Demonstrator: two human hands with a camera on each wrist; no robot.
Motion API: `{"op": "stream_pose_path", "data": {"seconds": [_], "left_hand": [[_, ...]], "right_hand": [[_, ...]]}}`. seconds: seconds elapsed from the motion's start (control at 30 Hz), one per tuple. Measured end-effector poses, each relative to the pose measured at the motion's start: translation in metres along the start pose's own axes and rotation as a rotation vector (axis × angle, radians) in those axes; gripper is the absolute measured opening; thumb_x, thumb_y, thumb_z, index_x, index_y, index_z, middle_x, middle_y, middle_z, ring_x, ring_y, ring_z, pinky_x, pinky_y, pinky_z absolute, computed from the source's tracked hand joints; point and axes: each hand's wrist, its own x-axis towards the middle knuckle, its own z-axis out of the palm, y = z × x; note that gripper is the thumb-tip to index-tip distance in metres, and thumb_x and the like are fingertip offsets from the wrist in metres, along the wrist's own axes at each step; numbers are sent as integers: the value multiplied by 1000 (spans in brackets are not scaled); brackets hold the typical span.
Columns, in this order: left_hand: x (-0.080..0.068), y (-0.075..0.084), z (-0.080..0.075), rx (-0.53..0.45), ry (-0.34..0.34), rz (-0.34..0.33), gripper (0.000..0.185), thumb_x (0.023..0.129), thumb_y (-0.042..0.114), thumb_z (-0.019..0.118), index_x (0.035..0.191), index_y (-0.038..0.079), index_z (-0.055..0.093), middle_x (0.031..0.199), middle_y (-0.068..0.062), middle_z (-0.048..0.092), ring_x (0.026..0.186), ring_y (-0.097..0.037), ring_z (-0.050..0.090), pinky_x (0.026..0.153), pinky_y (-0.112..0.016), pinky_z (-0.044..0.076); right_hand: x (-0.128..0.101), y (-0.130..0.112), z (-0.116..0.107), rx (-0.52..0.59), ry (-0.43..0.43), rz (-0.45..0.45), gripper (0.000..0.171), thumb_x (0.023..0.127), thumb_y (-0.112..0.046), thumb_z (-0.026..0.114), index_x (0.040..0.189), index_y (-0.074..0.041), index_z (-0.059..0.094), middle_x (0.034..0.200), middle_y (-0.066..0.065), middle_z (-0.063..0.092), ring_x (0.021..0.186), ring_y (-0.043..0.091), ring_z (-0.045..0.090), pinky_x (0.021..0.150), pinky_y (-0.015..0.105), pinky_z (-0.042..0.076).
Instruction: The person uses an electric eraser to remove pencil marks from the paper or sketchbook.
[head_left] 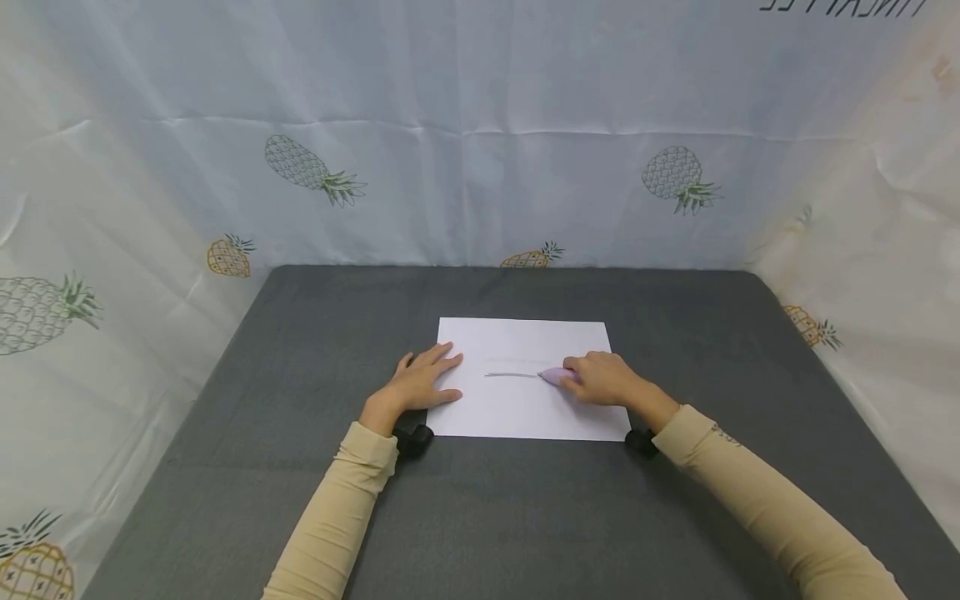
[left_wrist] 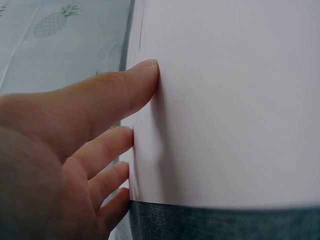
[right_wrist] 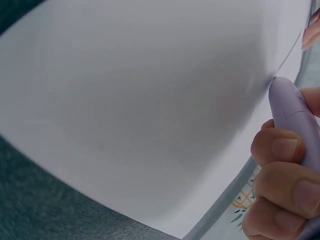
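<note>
A white sheet of paper (head_left: 525,342) lies flat in the middle of a dark grey table (head_left: 300,333). My left hand (head_left: 420,382) rests open on the sheet's left edge, fingers straight and spread; in the left wrist view the left fingers (left_wrist: 120,92) press the paper (left_wrist: 230,100). My right hand (head_left: 603,379) grips a lilac pen (head_left: 557,376) whose tip touches the sheet at the right end of a thin grey line (head_left: 512,375). The right wrist view shows the pen (right_wrist: 295,112) held by curled fingers (right_wrist: 277,147) against the paper (right_wrist: 140,95).
Pale cloth printed with pineapples (head_left: 315,171) walls the table on the back and both sides. Black wrist-camera mounts (head_left: 413,438) sit under both wrists near the sheet's front corners. Bare grey table surface surrounds the paper.
</note>
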Motion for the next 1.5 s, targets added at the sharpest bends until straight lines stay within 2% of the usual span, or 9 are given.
{"op": "stream_pose_path", "data": {"seconds": [0.13, 0.33, 0.5, 0.7, 0.93, 1.2, 1.37, 1.5], "left_hand": [[0, 0, -1, 1, -2, -2, 68, 94, 39, 58, 152, 16, 32, 164, -9, 18, 152, -32, 17, 120, -63, 7], [1, -1, 1, 4, 0, 4, 68, 94, 40, 58, 152, 16, 32, 164, -9, 18, 152, -31, 17, 120, -63, 7], [1, -2, 1, 8, 0, 5, 68, 94, 40, 58, 151, 16, 32, 164, -9, 18, 152, -31, 17, 120, -63, 7], [1, -1, 2, 8, -1, 8, 68, 94, 39, 58, 151, 16, 32, 163, -10, 19, 152, -32, 18, 120, -64, 8], [1, -1, 1, 9, 4, 6, 68, 93, 39, 59, 151, 16, 33, 163, -10, 19, 152, -32, 18, 120, -64, 7], [1, -2, 1, 7, 5, 8, 68, 93, 39, 59, 151, 16, 33, 163, -10, 19, 152, -32, 18, 120, -64, 7], [1, -2, 1, 8, 8, 11, 68, 93, 40, 59, 151, 16, 33, 163, -10, 19, 152, -32, 18, 120, -64, 8], [1, -2, 1, 6, 3, 10, 68, 93, 39, 59, 151, 15, 33, 163, -10, 19, 152, -32, 18, 120, -64, 8]], "right_hand": [[-1, -2, -1, 14, -34, 0, 25, 92, -27, 57, 103, -5, 66, 74, 6, 63, 65, 16, 47, 57, 24, 33], [0, -2, -1, -1, -7, 3, 22, 92, -25, 57, 98, -6, 65, 70, 5, 59, 63, 15, 46, 55, 24, 31], [1, -2, 1, 8, -20, -23, 24, 92, -27, 57, 99, -5, 65, 70, 5, 60, 63, 15, 46, 56, 23, 31], [1, 0, 2, -25, 26, -18, 20, 91, -26, 58, 93, -7, 65, 65, 4, 55, 61, 15, 44, 54, 24, 29], [1, 0, 0, 19, -9, -29, 23, 91, -27, 59, 100, -6, 67, 70, 4, 58, 63, 15, 45, 56, 23, 29], [1, -2, 1, 34, -11, -29, 24, 91, -27, 58, 100, -6, 67, 69, 4, 58, 63, 14, 44, 56, 22, 28], [2, 0, 1, 19, 18, -39, 20, 91, -26, 58, 94, -7, 65, 65, 3, 54, 61, 14, 43, 54, 23, 27], [3, 0, 2, 25, -7, -26, 23, 91, -27, 58, 97, -7, 66, 69, 4, 58, 63, 14, 44, 55, 23, 28]]}}
